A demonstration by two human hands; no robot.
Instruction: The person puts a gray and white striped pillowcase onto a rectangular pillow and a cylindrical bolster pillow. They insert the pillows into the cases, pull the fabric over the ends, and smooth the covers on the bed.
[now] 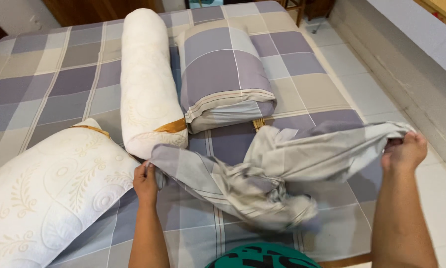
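Hands grip the two ends of a crumpled grey-and-lilac checked cotton pillowcase [262, 171], which hangs stretched between them just above the near part of the bed [49, 79]. The left hand [145, 182] pinches one corner of the cloth, fingers closed over the fabric edge. The right hand [404, 151] is curled into a fist around the opposite end, with fabric bunched inside it. The pillowcase runs with its long axis side to side, left hand to right hand, rising slightly toward the right; its middle sags in loose folds toward the person. Beyond the pillowcase, a long white quilted bolster [146, 79] lies pointing away toward the head of the bed, its near end just behind the left hand. Right of the bolster lies a pillow in a matching checked cover [223, 69]. Left of the pillowcase, a bare white embossed pillow [49, 193] rests near the left forearm.
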